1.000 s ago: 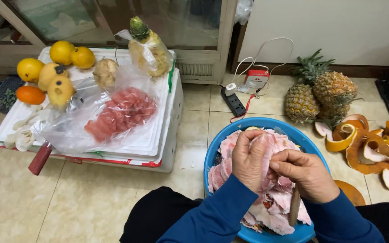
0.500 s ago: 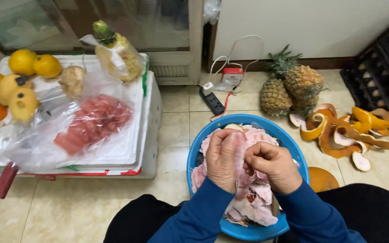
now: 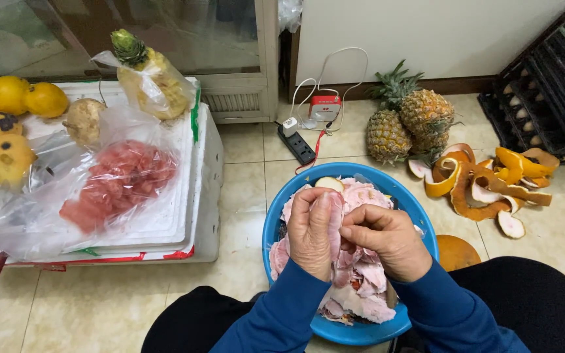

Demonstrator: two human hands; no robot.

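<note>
Pink pomelo segment [image 3: 335,219] held upright over the middle of the blue basin [image 3: 276,225], between both hands. Left hand [image 3: 312,232]: fingers curled and closed around the segment's left side, thumb pressed against its pale skin. Right hand [image 3: 387,238]: fingertips pinched together on the segment's right edge; both hands touch each other at the fruit. Both forearms wear blue sleeves [image 3: 276,320] and rise from the lower edge of the view, above dark trousered knees [image 3: 531,294].

Basin: rests on the tiled floor [image 3: 243,189] just in front of the knees, filled with pink peeled flesh and pale membrane [image 3: 361,294]; a white-green slice [image 3: 329,184] lies at its far rim. An orange rounded peel piece [image 3: 458,252] sits on the floor beside the basin's right edge.

Left of the basin: a white foam box [image 3: 197,170] carrying a clear plastic bag of red-pink fruit pieces [image 3: 116,183] at its near half, a peeled pineapple in a bag [image 3: 148,78] at its far right corner, a pale round fruit [image 3: 85,119] beside it, and yellow citrus fruits [image 3: 17,98] along its far left edge.

Right, farther back: curled orange-and-white pomelo peels [image 3: 485,186], then two whole pineapples [image 3: 407,121]. A black power strip [image 3: 299,145] with a red-and-white charger [image 3: 325,106] lies by the far wall; black crates [image 3: 544,98] stand at the far right.
</note>
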